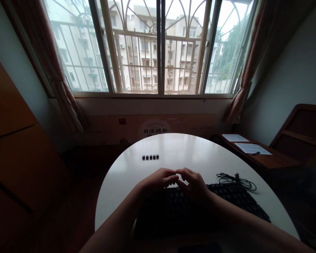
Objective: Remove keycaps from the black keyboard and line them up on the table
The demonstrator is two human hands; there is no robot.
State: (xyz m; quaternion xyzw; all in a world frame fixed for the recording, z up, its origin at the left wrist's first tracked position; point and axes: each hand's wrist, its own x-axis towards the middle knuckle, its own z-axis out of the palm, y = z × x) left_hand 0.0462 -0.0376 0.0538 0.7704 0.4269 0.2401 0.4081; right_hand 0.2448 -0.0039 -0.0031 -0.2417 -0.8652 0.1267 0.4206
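- Hands meet in the lower middle of the frame: the left hand [159,180] and the right hand [193,183] touch at the fingertips, over the far edge of a black keyboard [226,200].
- Fingers curl in, and the spot between them is too small and dim to tell if they pinch anything.
- The keyboard lies on a round white table [179,147]; its keys are too dark to make out, and both arms cover its near part.
- Five small black caps [150,157] sit in a row on the table, above and left of the hands, well apart from them.
- A black cable [237,181] lies coiled just right of the hands.
- The bottom edge of the frame cuts off the arms.
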